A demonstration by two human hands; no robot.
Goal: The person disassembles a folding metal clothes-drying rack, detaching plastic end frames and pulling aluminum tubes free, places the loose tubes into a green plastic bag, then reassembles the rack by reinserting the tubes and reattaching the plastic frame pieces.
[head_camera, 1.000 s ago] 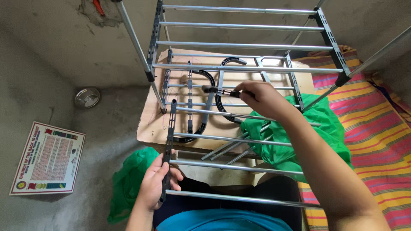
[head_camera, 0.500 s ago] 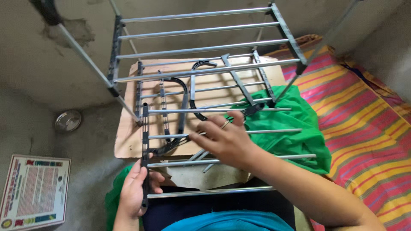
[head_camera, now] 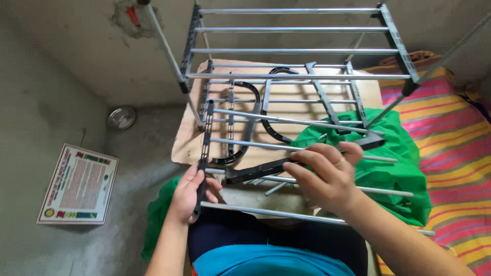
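A person is assembling a metal rod rack over a cardboard-topped worktop [head_camera: 189,148]. The left hand [head_camera: 190,194] is closing its grip around the black side rail [head_camera: 204,153] holding four loose rods. The right hand [head_camera: 325,176], fingers curled, is gripping a second black side rail [head_camera: 266,169], lying across the rods; half a second ago it was empty and open. It seems the rail must next be aligned with the rods' free ends [head_camera: 396,159].

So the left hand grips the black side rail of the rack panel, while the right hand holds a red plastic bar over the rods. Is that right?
Not quite: the head view shows the bar in the right hand is black, not red. The left hand does grip the black side rail of the rack panel.
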